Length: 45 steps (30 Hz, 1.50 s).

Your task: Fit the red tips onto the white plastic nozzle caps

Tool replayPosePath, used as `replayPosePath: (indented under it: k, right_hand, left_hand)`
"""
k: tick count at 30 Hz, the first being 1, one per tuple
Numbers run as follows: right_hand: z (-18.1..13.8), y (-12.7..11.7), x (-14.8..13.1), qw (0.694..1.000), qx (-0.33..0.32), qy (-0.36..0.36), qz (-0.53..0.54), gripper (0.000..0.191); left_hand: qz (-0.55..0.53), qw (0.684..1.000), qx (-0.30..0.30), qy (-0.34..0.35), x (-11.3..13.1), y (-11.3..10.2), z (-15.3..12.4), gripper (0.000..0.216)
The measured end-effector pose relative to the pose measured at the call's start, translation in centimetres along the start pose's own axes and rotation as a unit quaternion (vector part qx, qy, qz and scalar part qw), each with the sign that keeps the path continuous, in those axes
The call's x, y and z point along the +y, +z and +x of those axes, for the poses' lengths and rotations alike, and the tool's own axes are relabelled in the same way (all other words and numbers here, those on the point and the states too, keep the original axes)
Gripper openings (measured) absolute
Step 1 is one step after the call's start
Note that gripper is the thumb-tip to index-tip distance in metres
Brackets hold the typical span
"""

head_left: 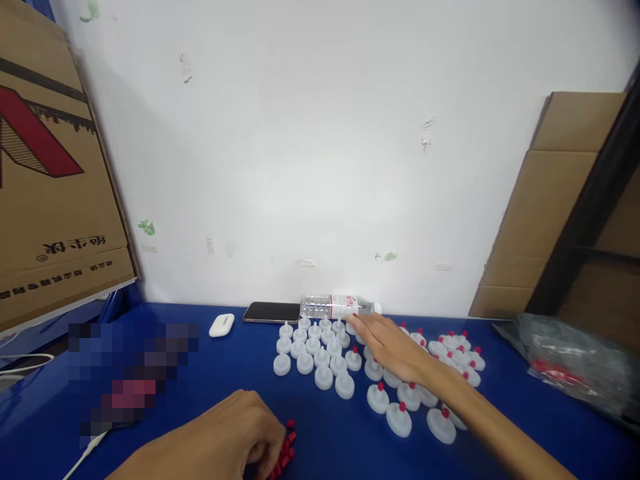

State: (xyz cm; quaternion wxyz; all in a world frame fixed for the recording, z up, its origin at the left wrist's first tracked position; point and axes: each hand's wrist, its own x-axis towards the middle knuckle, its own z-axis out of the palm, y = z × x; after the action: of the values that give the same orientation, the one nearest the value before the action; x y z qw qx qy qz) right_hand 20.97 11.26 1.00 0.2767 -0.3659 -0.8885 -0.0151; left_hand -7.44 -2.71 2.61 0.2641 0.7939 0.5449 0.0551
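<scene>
My left hand (227, 433) is at the bottom of the view, its fingers curled down into a small pile of red caps (287, 453). What its fingertips hold is hidden. My right hand (387, 340) reaches over the white nozzle lids, its fingertips closed on a red cap (355, 315) at the tip of a lid in the back row. Left of that hand stand several white lids (323, 357) with bare nozzles. Around and right of my right forearm are white lids (399, 420) topped with red caps; some are hidden beneath the arm.
A clear water bottle (320, 307) lies along the wall, beside a dark phone (273, 312). A white earbud case (221, 325) is to the left. A clear plastic bag (575, 367) with red pieces sits at right. Cardboard (65, 200) stands at far left.
</scene>
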Motion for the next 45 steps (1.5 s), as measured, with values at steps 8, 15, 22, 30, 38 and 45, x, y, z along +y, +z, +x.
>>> replayPosePath:
  k: [8, 15, 22, 30, 38, 45]
  right_hand:
    - [1.5, 0.9, 0.2, 0.999, -0.034, -0.007, -0.034, 0.051]
    - [1.0, 0.7, 0.7, 0.996, -0.054, 0.017, -0.064, 0.059]
    - [1.2, 0.5, 1.4, 0.996, -0.058, 0.028, -0.06, 0.057]
    - [1.0, 0.2, 0.8, 0.997, -0.066, 0.016, -0.031, 0.051]
    - [-1.1, -3.2, -2.4, 0.999, -0.031, -0.02, 0.002, 0.043]
    - [-4.5, -1.6, -7.1, 0.987, -0.07, -0.123, 0.075, 0.011]
  left_hand:
    - [0.097, 0.994, 0.004, 0.047, -0.5, 0.1, -0.6, 0.027]
    - [0.125, 0.987, 0.015, 0.101, -0.6, 0.9, -0.9, 0.015]
    - [0.114, 0.993, -0.026, -0.008, 0.6, -0.2, -0.8, 0.008]
    - [0.084, 0.996, -0.022, 0.023, 0.2, -0.4, -0.4, 0.012]
    - [0.054, 0.997, -0.039, 0.039, -0.4, -1.0, -0.3, 0.016]
    - [0.059, 0.997, -0.045, 0.034, -0.3, -1.1, -0.1, 0.019]
